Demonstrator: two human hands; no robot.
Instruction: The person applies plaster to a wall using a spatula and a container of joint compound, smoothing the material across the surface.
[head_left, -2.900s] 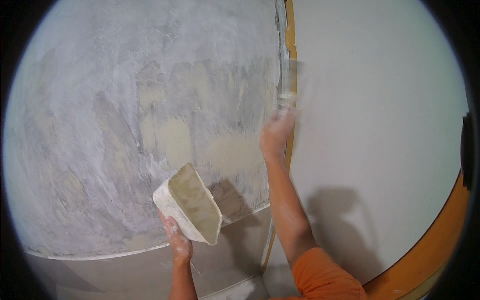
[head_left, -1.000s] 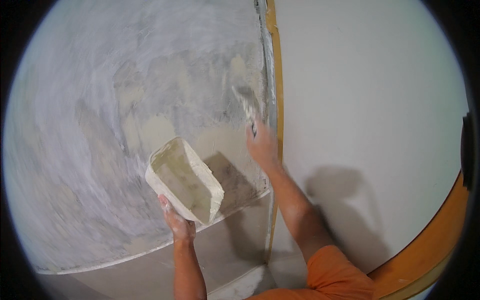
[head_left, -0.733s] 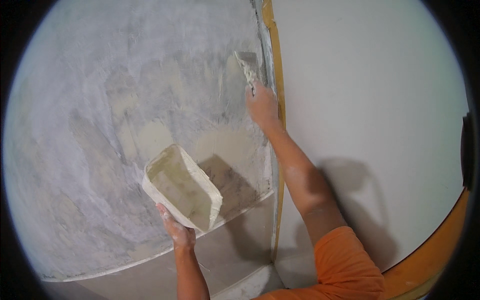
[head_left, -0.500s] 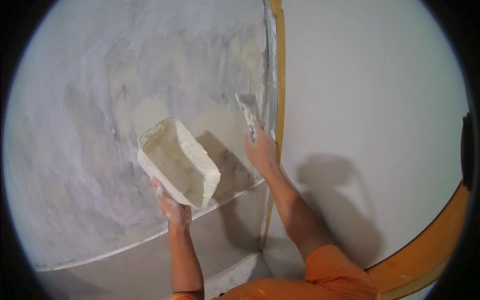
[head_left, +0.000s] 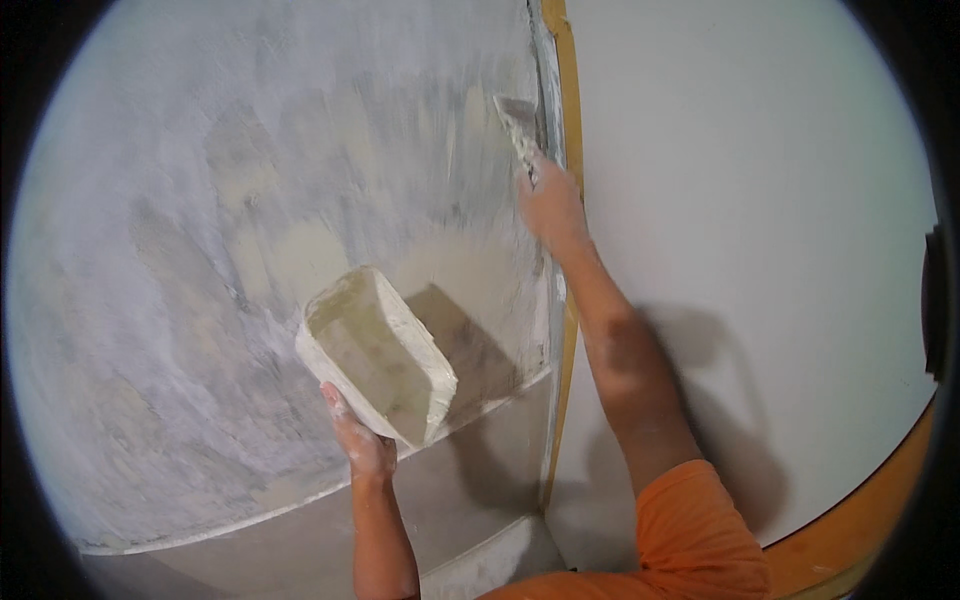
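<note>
My left hand grips a pale, plaster-smeared rectangular tub from below and along its left side. The tub is tilted so that its inside shows, its walls coated with cream filler. My right hand is closed round the handle of a putty knife. Filler clings along the knife, and its blade lies at the patchy grey plastered wall, close to the corner. Whether the whole blade edge touches the wall I cannot tell. White smears cover the fingers of both hands.
A yellow-brown strip runs down the corner between the plastered wall and a smooth white panel on the right. Below a ledge the wall is a plain grey-brown. An orange-brown curved band edges the lower right.
My right hand has moved upward along the corner with the putty knife. In the picture, the tub in my left hand sits slightly lower and further right.
</note>
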